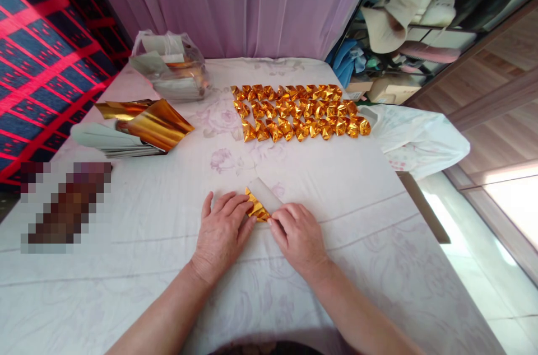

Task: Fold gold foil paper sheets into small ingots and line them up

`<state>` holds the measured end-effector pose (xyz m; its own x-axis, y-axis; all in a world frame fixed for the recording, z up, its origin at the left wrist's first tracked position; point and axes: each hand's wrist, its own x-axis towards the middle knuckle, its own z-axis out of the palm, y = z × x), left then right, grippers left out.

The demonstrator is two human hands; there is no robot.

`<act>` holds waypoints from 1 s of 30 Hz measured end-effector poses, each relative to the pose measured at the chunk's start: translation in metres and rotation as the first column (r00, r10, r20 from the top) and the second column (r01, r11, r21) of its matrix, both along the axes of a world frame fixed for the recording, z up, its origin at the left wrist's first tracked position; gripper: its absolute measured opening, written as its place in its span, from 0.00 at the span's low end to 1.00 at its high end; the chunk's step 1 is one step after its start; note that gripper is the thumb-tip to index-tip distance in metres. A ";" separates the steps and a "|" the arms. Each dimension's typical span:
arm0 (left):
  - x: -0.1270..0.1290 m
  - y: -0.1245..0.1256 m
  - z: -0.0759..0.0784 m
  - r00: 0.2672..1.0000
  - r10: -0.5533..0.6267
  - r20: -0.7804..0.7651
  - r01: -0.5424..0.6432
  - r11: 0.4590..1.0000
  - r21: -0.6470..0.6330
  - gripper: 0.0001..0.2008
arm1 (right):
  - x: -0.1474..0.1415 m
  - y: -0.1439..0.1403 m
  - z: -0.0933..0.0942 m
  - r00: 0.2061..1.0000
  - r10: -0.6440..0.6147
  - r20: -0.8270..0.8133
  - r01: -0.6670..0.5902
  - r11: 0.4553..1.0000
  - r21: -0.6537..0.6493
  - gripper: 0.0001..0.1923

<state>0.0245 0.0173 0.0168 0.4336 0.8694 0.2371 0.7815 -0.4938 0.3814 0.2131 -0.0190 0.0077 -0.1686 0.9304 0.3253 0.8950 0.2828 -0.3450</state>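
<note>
On the table in front of me lies a partly folded sheet of gold foil paper [258, 208], its shiny gold flap turned over and its pale back side [267, 192] showing at the upper right. My left hand [222, 223] holds the sheet at its left side, the index finger on the gold part and the thumb by the lower edge; the outer fingers are spread. At the lower right corner my right hand [299, 232] pinches the paper between thumb and fingers. Parts of the sheet are hidden under the fingers.
Several folded gold foil pieces [300, 111] stand in three rows at the back. At left are a stack of gold foil sheets [162, 122], a clear plastic bag [174, 66] of paper and a blurred-out object [69, 206]. A white bag [420, 139] hangs beyond the right edge.
</note>
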 end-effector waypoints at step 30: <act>0.012 0.000 0.001 0.997 0.075 0.009 -0.075 0.996 0.040 0.07 | -0.003 0.002 -0.001 0.997 -0.070 -0.015 0.069 0.997 -0.024 0.08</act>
<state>0.0367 0.0170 0.0178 0.3658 0.8889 0.2757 0.8139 -0.4492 0.3686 0.2103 -0.0167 0.0067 -0.0984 0.9472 0.3053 0.9067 0.2118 -0.3649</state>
